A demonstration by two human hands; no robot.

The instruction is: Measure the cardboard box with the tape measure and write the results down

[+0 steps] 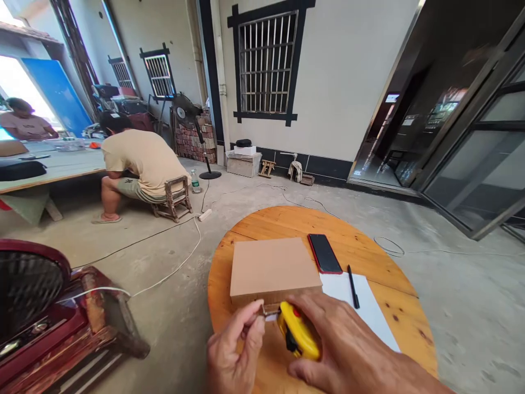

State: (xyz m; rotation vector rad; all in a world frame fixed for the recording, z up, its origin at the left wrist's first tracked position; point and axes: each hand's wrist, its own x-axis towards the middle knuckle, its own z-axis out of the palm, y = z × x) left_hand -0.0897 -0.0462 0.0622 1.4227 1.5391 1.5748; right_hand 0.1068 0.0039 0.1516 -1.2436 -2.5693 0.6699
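Note:
My right hand (336, 339) is wrapped round a yellow tape measure (301, 332) with a red button on top, above the near part of the round wooden table (394, 284). A short stretch of its blade (270, 312) is pulled out to the left. At the blade's end, my left hand (238, 347) pinches the tip between thumb and finger. Just beyond both hands lies a closed brown cardboard box (274, 268), flat on the table. The blade is close to the box's near side; whether it touches, I cannot tell.
A phone (325, 253), white paper (373, 306) and a black pen (353, 286) lie right of the box. On the left are a dark red fan (36, 306) on a wooden stool (115, 323) and a cable (176, 271). Farther off, a person (139, 158) sits at another table (77, 164).

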